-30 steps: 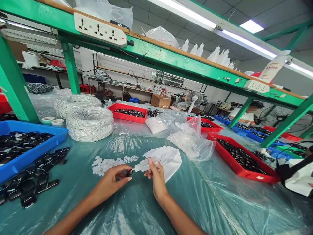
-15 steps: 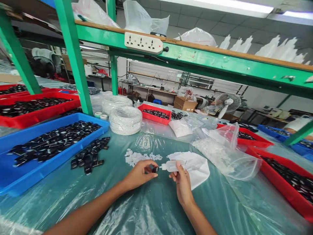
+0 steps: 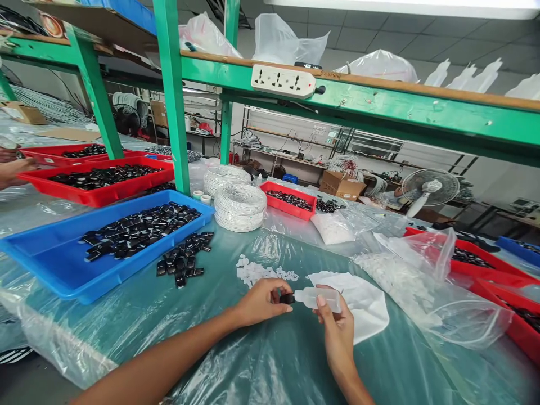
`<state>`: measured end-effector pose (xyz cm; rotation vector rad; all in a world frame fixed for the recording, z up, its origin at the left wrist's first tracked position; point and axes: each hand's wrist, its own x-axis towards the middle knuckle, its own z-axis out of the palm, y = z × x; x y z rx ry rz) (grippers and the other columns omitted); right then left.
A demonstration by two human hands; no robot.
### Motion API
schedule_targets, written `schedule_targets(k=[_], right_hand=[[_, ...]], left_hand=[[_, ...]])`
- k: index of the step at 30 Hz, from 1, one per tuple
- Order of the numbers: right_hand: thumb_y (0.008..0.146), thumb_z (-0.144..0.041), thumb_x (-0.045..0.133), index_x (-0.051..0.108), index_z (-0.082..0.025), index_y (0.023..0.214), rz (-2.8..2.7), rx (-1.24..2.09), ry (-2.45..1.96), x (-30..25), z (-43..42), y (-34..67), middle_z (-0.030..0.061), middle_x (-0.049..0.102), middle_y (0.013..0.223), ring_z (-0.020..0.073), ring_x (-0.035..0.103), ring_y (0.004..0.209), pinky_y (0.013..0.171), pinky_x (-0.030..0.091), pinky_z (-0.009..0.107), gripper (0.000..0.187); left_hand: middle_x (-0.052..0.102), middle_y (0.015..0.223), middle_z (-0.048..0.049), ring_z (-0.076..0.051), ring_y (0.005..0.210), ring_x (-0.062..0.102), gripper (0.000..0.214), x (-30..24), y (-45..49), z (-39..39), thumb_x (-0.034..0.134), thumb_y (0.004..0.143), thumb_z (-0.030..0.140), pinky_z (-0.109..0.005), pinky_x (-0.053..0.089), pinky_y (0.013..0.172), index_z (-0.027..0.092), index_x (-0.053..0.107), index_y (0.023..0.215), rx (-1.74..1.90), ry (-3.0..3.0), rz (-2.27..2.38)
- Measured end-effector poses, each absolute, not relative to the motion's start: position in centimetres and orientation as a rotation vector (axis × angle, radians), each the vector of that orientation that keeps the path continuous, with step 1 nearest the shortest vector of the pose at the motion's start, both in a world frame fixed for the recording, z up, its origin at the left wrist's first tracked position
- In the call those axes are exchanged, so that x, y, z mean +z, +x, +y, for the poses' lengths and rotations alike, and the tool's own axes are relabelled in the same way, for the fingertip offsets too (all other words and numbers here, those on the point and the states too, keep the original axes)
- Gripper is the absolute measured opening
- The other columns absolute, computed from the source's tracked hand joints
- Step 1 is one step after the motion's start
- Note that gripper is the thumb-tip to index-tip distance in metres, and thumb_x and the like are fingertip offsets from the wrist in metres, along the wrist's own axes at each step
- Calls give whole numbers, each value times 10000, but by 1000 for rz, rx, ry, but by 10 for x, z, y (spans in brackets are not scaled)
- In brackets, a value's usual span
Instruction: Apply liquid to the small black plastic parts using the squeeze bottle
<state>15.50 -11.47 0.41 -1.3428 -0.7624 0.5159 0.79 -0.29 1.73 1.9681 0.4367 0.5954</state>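
Note:
Between the thumb and fingers of my left hand (image 3: 262, 302) is a small black plastic piece (image 3: 287, 298). My right hand (image 3: 337, 323) grips a translucent squeeze bottle (image 3: 318, 298), lying sideways with its nozzle pointing left, right at the black piece. Whether the tip touches the piece I cannot tell. Behind my left hand lies a scatter of small white pieces (image 3: 257, 271). A white cloth or sheet (image 3: 365, 306) is spread under and beyond the bottle. Farther left, a loose pile of similar black pieces (image 3: 183, 260) rests on the green plastic-covered table (image 3: 270, 360).
A blue tray (image 3: 46, 270) of black pieces stands at left, with a red tray (image 3: 90, 194) behind it. Coils of white cable (image 3: 240, 208) sit mid-table. A clear bag of white pieces (image 3: 405, 287) and another red tray (image 3: 506, 301) are at right. A green shelf post (image 3: 171, 101) rises at left.
The view has swung left, so things sit farther right in the picture, and another person's hand now shows at the far left. Both hands keep their holds, bottle nozzle still at the black piece.

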Motion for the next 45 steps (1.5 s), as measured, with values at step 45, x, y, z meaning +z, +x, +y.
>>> schedule_targets(k=[45], right_hand=[[725,-487,617,584,-192,1019,-723,432,-1415,5,-117,154,-11,579,738,109,431,575,522,352,221,418]], left_hand=[[620,894,-44,-124,689,555,230,21,6,-5,636,732,307,-205,409,573,152,624,902,636,2005,430]])
